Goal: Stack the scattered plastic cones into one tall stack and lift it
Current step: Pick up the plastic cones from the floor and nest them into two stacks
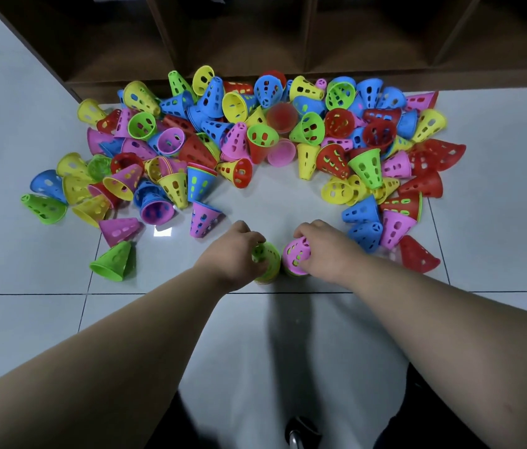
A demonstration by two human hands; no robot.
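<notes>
While most cones [365, 163] lie scattered on the floor [288, 202] by the shelf [255, 43], the left hand [233, 254] curls its fingers [255, 237] round a green-topped stack [268, 258] and the right hand [330, 254] grips a pink-topped stack [295, 257] just beside it. The thin, holed plastic looks light, stiff and slippery, so I'd hold it low, near the rims.

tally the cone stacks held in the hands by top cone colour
green-topped stack: 1, gripped by the left hand
pink-topped stack: 1, gripped by the right hand
total: 2
</notes>
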